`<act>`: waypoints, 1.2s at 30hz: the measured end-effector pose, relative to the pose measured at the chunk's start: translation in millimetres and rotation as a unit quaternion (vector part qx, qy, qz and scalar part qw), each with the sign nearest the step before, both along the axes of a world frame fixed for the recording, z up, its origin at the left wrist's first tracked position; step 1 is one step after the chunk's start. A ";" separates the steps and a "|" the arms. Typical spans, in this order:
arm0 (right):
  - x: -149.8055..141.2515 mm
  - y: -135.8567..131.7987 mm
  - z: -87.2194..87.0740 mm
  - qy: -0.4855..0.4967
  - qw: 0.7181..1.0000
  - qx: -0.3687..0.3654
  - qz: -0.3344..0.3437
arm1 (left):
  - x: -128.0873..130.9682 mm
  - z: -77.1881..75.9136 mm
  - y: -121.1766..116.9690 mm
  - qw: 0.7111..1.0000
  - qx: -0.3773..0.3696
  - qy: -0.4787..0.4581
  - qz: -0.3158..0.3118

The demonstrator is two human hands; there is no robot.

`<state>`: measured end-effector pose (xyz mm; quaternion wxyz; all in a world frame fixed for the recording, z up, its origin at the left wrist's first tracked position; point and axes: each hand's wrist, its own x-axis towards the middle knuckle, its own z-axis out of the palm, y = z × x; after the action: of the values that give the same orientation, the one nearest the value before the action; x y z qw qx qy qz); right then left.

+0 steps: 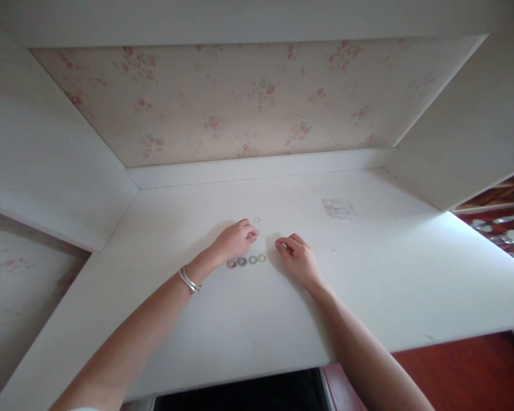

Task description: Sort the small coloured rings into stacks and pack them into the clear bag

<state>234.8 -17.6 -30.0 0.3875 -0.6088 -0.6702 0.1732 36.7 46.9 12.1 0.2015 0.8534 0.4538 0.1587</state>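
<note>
My left hand [238, 238], with two silvery bangles [189, 280] at its wrist, pinches at a small thin ring [257, 232] that shows only in part at the fingertips. Just beyond those fingertips a pale yellowish ring [257, 220] lies flat on the white desktop [223, 337]. Several small rings lie in a short row nearer to me: a brownish-grey one [232, 264], a dark grey one [242, 261], a greenish one [252, 260] and a yellow one [262, 258]. To the right of the row, my right hand [298, 258] is closed, thumb against curled fingers; anything inside is hidden.
A clear plastic bag [339, 209] lies flat at the back right of the desktop. White panels rise on both sides, and flowered wallpaper [257, 108] covers the back. Shiny round objects [509, 235] show beyond the right panel. The front edge borders a dark gap [244, 394].
</note>
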 end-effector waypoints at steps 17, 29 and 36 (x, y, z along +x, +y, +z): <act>-0.6 -0.3 -0.1 0.002 1.000 -0.003 -0.004 | 5.9 3.5 -39.5 0.981 0.078 0.114 -0.136; 1.1 -0.3 -1.2 0.001 1.000 -0.005 0.004 | -17.1 14.5 -34.4 0.997 0.038 -0.048 -0.051; -1.8 -5.2 0.3 -0.011 0.999 -0.014 0.039 | -79.5 2.0 -48.8 0.986 -0.012 -0.131 0.103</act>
<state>232.9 -22.8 -29.7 0.3643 -0.5897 -0.6950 0.1912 -42.8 -1.8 14.1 0.2524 0.7714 0.5107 0.2837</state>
